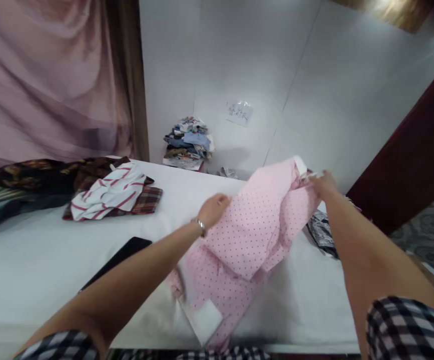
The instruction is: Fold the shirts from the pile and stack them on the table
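Fingers of the left hand (212,210) and right hand (322,184) pinch, apparently, the pink dotted shirt (247,235), stretched between them above the surface's (44,270) near edge.

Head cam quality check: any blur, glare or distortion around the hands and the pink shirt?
Head view: wide-angle bending, the white table edge and wall lines curve; left hand and right hand slightly motion-soft, dots on the pink shirt still readable; warm glare top right; soft shadow under the shirt; the clothes pile on the floor is soft.
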`<state>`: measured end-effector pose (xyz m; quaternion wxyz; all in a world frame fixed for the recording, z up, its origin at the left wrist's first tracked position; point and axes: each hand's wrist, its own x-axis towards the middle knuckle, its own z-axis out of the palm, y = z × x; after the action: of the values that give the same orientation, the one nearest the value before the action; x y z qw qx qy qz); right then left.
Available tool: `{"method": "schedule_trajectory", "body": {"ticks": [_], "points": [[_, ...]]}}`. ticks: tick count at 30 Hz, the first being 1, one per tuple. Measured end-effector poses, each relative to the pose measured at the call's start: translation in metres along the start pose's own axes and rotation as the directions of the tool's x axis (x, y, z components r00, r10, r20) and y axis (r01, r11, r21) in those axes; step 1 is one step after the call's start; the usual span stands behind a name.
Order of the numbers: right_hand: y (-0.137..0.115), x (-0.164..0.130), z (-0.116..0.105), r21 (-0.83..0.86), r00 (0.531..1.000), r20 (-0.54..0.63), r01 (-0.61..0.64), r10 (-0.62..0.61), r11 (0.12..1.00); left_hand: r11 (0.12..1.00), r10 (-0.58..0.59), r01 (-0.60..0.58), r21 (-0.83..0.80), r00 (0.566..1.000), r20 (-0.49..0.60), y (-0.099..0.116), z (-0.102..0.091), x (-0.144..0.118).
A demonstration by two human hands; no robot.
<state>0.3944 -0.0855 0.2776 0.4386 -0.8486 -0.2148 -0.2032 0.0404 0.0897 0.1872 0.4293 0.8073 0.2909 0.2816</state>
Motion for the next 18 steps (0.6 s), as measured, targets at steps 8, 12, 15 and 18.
{"method": "schedule_trajectory", "body": {"ticks": [8, 12, 15, 18], "points": [[0.107, -0.164, 0.03, 0.116, 0.738, 0.67, -0.213, 0.082, 0.97, 0.825, 0.033, -0.173, 0.538, 0.965, 0.259, -0.077, 0.042, -0.102], [0.116, -0.237, 0.033, 0.258, 0.651, 0.754, -0.163, -0.093, 0.952, 0.77, -0.106, -0.132, 0.625, 0.939, 0.328, -0.085, 0.026, -0.079], [0.106, -0.261, 0.033, 0.292, 0.6, 0.785, -0.137, -0.156, 0.947, 0.777, -0.064, -0.108, 0.62, 0.966, 0.249, -0.064, -0.004, -0.035], [0.091, -0.266, 0.034, 0.29, 0.59, 0.784, -0.071, -0.194, 0.955, 0.751, 0.094, -0.036, 0.66, 0.994, -0.052, -0.032, -0.054, 0.024]]}}
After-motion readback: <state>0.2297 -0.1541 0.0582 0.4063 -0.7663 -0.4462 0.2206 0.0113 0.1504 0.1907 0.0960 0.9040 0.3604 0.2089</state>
